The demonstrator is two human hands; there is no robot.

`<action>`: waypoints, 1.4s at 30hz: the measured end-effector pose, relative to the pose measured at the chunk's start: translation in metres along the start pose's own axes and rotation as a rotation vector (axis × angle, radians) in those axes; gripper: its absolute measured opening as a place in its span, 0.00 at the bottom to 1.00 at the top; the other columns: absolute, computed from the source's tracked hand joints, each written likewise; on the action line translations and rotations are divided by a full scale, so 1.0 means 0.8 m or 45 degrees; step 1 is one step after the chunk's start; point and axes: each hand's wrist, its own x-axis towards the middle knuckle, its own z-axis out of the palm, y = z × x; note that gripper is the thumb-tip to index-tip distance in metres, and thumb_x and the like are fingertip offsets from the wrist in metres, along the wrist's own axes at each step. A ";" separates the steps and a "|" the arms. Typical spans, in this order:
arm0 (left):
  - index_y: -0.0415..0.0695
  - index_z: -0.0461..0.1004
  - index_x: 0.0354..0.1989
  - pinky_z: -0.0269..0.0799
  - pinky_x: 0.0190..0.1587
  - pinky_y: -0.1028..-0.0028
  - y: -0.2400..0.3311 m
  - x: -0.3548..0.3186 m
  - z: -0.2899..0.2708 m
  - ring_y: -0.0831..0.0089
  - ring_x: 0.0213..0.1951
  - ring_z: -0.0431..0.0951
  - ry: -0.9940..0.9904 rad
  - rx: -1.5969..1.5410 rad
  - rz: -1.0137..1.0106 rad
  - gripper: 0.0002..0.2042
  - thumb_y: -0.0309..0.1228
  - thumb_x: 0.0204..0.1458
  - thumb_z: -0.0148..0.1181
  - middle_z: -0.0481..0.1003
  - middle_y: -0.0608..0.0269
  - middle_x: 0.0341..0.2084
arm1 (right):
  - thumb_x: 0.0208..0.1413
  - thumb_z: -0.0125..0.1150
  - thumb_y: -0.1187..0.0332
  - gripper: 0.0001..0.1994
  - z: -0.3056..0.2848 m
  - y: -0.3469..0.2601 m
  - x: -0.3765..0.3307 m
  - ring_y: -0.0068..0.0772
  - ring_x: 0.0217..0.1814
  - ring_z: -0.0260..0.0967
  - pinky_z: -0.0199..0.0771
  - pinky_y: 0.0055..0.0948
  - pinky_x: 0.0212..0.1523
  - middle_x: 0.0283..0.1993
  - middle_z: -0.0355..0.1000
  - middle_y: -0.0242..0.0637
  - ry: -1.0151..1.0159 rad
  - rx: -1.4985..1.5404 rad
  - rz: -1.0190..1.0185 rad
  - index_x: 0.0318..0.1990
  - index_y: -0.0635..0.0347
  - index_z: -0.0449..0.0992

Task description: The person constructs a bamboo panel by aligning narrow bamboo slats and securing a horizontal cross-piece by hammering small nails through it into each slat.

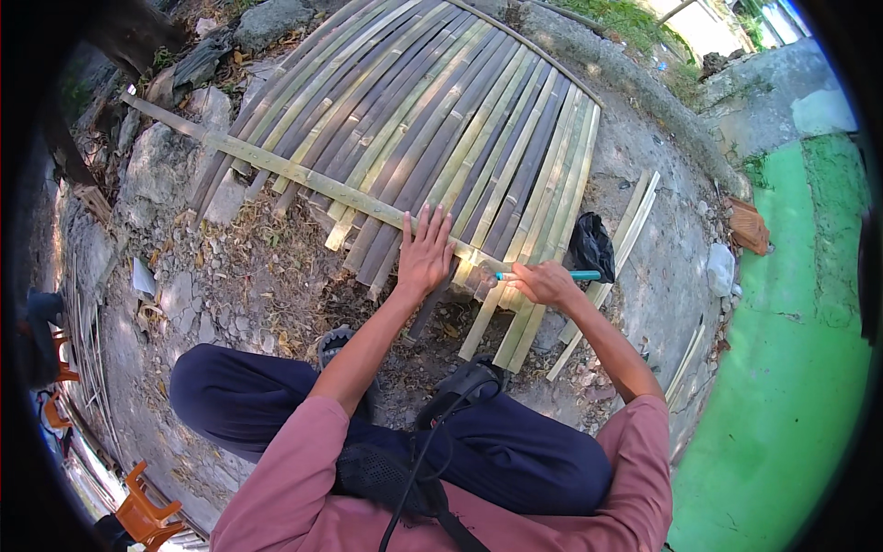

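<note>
A panel of long bamboo slats (pixel 440 120), some dark and some pale, lies on the ground before me. One flat bamboo strip (pixel 303 177) crosses the slats near their close ends. On that strip and the slats beside it, my left hand (pixel 426 253) rests flat with its fingers stretched out. My right hand (pixel 544 281) is wrapped round the teal handle of a hammer (pixel 586 275). The hammer's head is blurred and sits low over the strip's right end, just right of my left hand. I cannot tell whether the head touches the bamboo.
A black plastic bag (pixel 591 247) lies right of the slats, beside loose pale strips (pixel 635 216). Green-painted ground (pixel 763 368) runs along the right. Rocks (pixel 166 170) border the left, and an orange plastic chair (pixel 147 511) stands at the lower left.
</note>
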 end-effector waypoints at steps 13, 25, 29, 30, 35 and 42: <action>0.47 0.57 0.82 0.30 0.84 0.40 0.010 0.003 -0.002 0.54 0.85 0.44 -0.069 0.043 -0.010 0.30 0.47 0.76 0.39 0.53 0.58 0.83 | 0.66 0.67 0.53 0.14 -0.025 0.046 -0.040 0.46 0.28 0.79 0.76 0.42 0.27 0.30 0.77 0.37 0.242 0.051 -0.155 0.45 0.53 0.76; 0.49 0.59 0.82 0.30 0.84 0.41 0.011 0.014 -0.001 0.56 0.85 0.43 -0.069 0.064 -0.034 0.30 0.47 0.76 0.41 0.53 0.60 0.83 | 0.72 0.59 0.48 0.16 -0.004 0.072 0.013 0.45 0.25 0.77 0.74 0.46 0.23 0.30 0.76 0.39 0.135 0.028 -0.238 0.45 0.49 0.73; 0.50 0.59 0.81 0.29 0.84 0.41 0.007 -0.003 -0.006 0.57 0.85 0.43 -0.089 0.078 -0.072 0.29 0.46 0.75 0.43 0.52 0.61 0.84 | 0.71 0.60 0.48 0.16 -0.033 0.033 0.003 0.46 0.26 0.77 0.76 0.46 0.24 0.31 0.76 0.38 0.477 0.296 -0.749 0.46 0.49 0.73; 0.50 0.59 0.81 0.29 0.85 0.41 0.006 -0.004 -0.006 0.57 0.85 0.43 -0.087 0.082 -0.071 0.29 0.46 0.75 0.43 0.52 0.62 0.84 | 0.70 0.62 0.49 0.15 -0.039 0.025 0.003 0.46 0.26 0.78 0.76 0.46 0.25 0.30 0.76 0.38 0.536 0.322 -0.840 0.43 0.51 0.72; 0.50 0.60 0.81 0.29 0.85 0.41 0.013 0.005 -0.003 0.57 0.85 0.44 -0.059 0.022 -0.053 0.29 0.46 0.75 0.44 0.53 0.62 0.83 | 0.69 0.64 0.53 0.15 -0.006 0.068 0.008 0.47 0.27 0.79 0.75 0.48 0.25 0.28 0.73 0.37 0.209 0.040 -0.252 0.38 0.52 0.70; 0.49 0.61 0.80 0.33 0.84 0.40 0.009 -0.001 -0.007 0.55 0.84 0.47 -0.027 0.031 -0.048 0.29 0.47 0.75 0.45 0.54 0.61 0.83 | 0.67 0.67 0.62 0.11 -0.018 0.046 0.008 0.49 0.24 0.75 0.72 0.48 0.25 0.26 0.73 0.40 0.551 0.348 -0.701 0.40 0.55 0.72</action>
